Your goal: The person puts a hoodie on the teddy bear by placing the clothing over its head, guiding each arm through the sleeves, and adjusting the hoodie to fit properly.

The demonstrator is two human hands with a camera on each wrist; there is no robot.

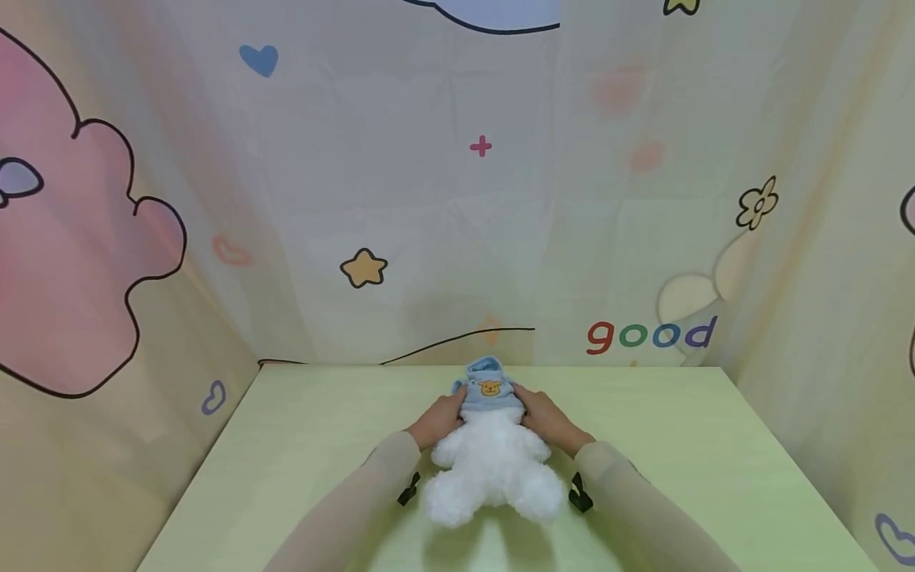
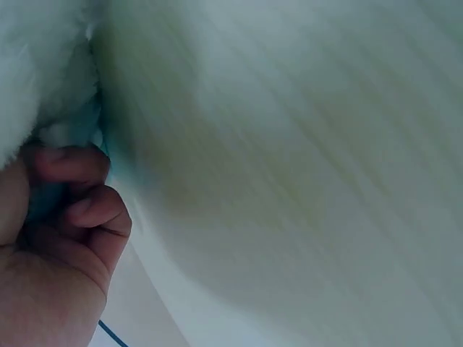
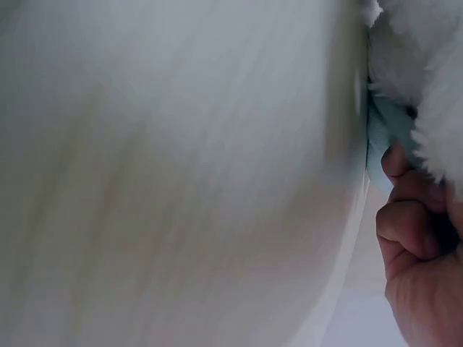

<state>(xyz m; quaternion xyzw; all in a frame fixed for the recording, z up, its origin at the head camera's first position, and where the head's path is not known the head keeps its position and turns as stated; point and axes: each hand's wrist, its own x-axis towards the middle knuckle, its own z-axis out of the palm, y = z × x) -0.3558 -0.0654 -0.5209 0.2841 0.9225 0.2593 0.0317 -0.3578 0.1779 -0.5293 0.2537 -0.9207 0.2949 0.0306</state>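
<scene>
A white plush toy (image 1: 493, 461) is in the middle of the head view, its fluffy limbs toward me. Over its upper end sits a small light-blue garment (image 1: 489, 397) with a tan animal-face patch; the toy's head is hidden. My left hand (image 1: 439, 419) grips the garment's left side near the hem. On the opposite side, my right hand (image 1: 549, 417) holds it in the same way. Curled fingers (image 2: 101, 217) pinch the blue cloth beside white fur in the left wrist view. Blue cloth (image 3: 387, 130) also shows between the fingers and the fur in the right wrist view.
The pale green table (image 1: 322, 429) reaches back to a printed curtain (image 1: 443, 199), which also hangs on both sides. Black strap ends (image 1: 581, 494) hang beneath the wrists, on either side of the toy.
</scene>
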